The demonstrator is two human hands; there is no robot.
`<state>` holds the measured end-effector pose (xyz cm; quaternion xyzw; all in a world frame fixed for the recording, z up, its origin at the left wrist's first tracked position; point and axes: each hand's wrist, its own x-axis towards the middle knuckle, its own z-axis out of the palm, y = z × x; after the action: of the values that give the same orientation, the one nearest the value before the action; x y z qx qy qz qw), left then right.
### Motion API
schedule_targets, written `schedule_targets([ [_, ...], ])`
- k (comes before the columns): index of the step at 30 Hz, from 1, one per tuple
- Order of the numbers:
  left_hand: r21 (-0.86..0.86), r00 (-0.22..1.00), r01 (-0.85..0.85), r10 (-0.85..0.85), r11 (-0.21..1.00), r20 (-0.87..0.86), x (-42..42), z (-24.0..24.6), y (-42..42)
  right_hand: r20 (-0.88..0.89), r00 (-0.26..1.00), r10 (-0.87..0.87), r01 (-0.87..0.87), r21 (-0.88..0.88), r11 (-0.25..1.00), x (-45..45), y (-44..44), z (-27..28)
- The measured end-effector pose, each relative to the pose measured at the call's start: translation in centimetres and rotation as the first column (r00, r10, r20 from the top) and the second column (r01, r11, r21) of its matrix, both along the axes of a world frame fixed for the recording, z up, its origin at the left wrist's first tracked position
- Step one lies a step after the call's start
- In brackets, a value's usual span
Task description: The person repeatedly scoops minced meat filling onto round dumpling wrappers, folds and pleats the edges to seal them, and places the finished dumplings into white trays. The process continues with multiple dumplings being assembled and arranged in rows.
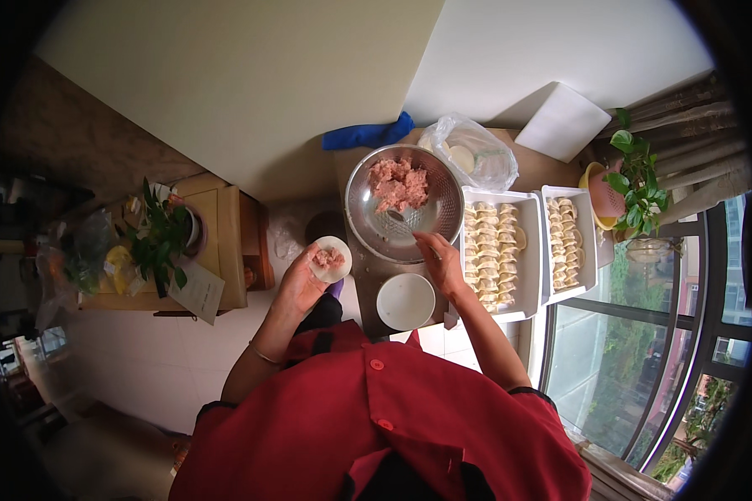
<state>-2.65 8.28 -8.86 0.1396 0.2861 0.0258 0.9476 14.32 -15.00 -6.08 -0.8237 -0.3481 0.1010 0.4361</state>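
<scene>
My left hand (299, 285) holds a round dumpling wrapper (340, 273) flat on its fingers. A lump of minced meat filling (329, 257) lies on the wrapper's middle. My right hand (442, 262) is over the near right rim of a large stainless steel bowl (366, 235). Its fingers are closed on what looks like a metal spoon (396, 215), whose tip points toward the meat; the handle is mostly hidden. Pink minced meat (401, 185) is heaped at the bowl's far side. Just below that bowl stands a small white bowl (405, 302).
Two white trays (529, 263) (588, 263) to the right carry rows of folded dumplings (489, 250). Behind them is a plastic bag (476, 153) with round wrappers. A blue cloth (370, 133), a white board (564, 122) and a potted plant (636, 181) line the back.
</scene>
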Motion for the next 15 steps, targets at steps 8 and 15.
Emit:
schedule_targets([
  [8,0.007,0.996,0.037,-0.037,0.999,-0.079,1.2,-1.5,-0.9,0.039,0.988,0.146,-0.145,-0.033,0.989,2.7,2.2,-1.0],
  [15,0.027,0.992,0.039,-0.036,0.999,-0.124,1.1,-1.3,-0.8,-0.079,0.997,0.006,-0.005,0.021,1.000,2.0,2.4,-1.8],
])
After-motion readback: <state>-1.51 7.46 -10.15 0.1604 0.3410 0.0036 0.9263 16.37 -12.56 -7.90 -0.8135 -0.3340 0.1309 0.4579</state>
